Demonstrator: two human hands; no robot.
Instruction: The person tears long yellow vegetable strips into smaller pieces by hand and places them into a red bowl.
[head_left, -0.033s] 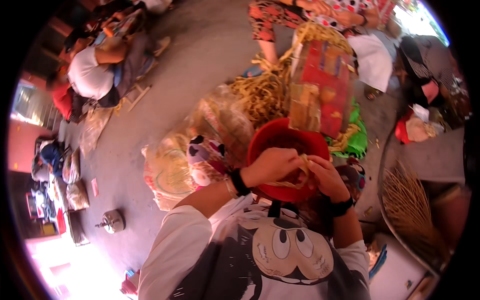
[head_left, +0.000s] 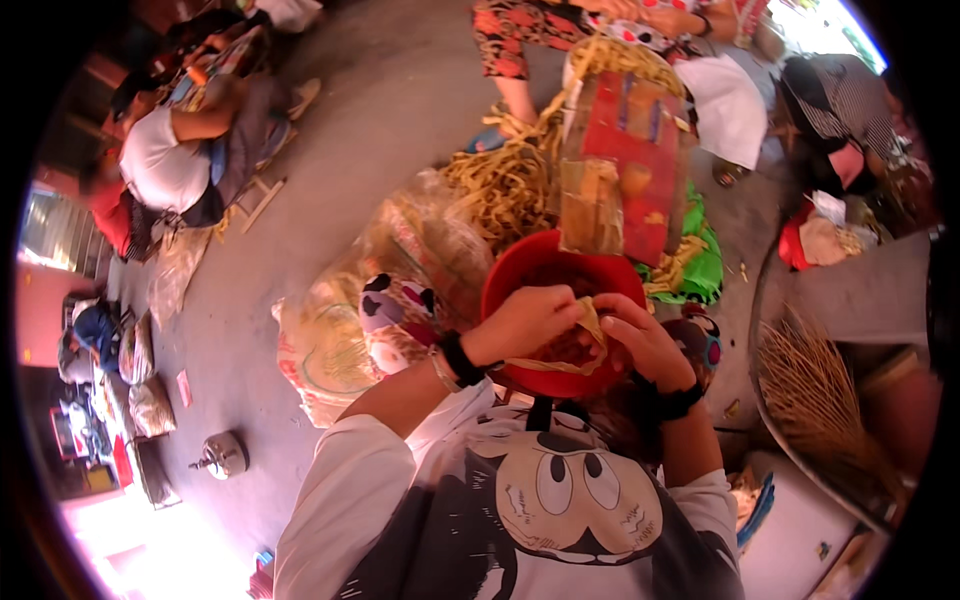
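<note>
Over a red plastic bucket (head_left: 628, 275) at my lap, both hands work close together on a pale yellow strip (head_left: 589, 316). My left hand (head_left: 530, 325) pinches one part of it, fingers closed. My right hand (head_left: 645, 345) holds the strip from the other side, its fingers bent around it. Part of the strip loops down across the near side of the bucket. Inside the bucket lies a reddish-brown mass, too dim to make out. What the strip is made of I cannot tell.
A worn red and brown box (head_left: 625, 165) stands behind the bucket, with heaped yellow strips (head_left: 510, 190) beside it. Left are clear plastic sacks (head_left: 430, 230); right, a green bag (head_left: 705, 255) and bundled thin sticks (head_left: 810, 375). Several people sit around, one (head_left: 165, 165) far left.
The view has shifted slightly, so the surroundings sit a little further left. Between my hands the strip now shows wider and more spread; both hands stay over the bucket.
</note>
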